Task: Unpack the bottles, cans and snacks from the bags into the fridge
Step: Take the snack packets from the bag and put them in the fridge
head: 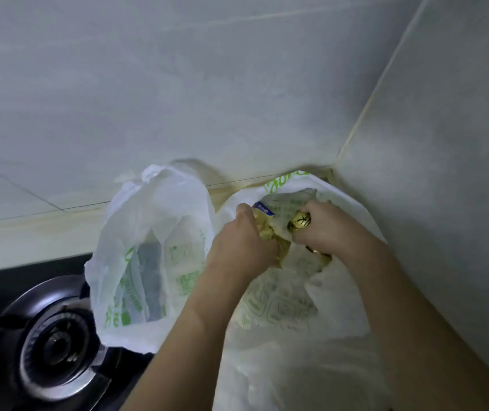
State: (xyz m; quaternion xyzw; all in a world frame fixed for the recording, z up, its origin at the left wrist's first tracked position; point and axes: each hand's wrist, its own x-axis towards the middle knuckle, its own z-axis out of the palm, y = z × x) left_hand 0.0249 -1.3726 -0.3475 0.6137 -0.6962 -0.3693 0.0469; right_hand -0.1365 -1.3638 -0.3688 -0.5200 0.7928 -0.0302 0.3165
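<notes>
While both hands reach into the right bag [281, 307], the unpacking stage is under way.
Lower left, a stove burner [56, 345]; left bag [148, 262] untouched; left hand [244, 241] and right hand [323, 223], fingers clenched on gold snack packets [269, 232]. Next: lift them clear toward the unseen fridge. Green bag print and packet lettering unreadable.

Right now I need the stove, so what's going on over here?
A person is unpacking groceries. Both hands are in the right bag in the corner: the left hand grips a crinkly gold snack packet, the right hand grips a gold-topped item. The other bag stands beside the stove burner, unemptied.
</notes>
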